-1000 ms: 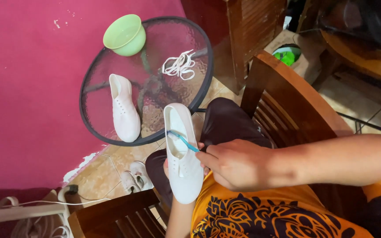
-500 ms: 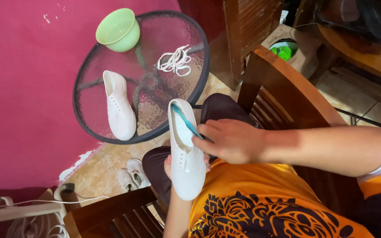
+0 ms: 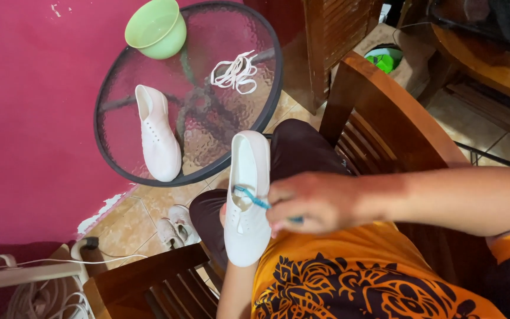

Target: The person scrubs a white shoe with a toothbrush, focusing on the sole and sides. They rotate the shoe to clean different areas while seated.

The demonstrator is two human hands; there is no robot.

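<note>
R hand [image 3: 314, 204] fingers are pinched on a blue toothbrush [image 3: 254, 199], whose head end sits at the opening of a white shoe [image 3: 247, 201]; the hand is a bit blurred, so exact finger placement on the handle is hard to read. L hand is mostly hidden under the shoe, w/ only a fingertip showing at its left edge [image 3: 222, 214] and the forearm coming up from below; it seems to grip the shoe from beneath, but can't tell how tightly. The shoe is held above the lap, toe pointing toward the person, heel toward a round glass table [image 3: 104, 147], laces out. On the table: second white shoe [image 3: 156, 137], lying near the front-left rim; a loose bunch of white laces [image 3: 235, 72], well apart from it toward the right side; a green bowl [image 3: 156, 28] at the far rim. Person sits on a wooden chair [image 3: 379, 112], wearing an orange patterned garment [image 3: 349, 277]. On the tiled floor below the table, a pair of pale sandals [image 3: 175, 224]. Magenta wall [image 3: 25, 118] to the left; white cord [image 3: 42, 295] coiled at bottom left.
</note>
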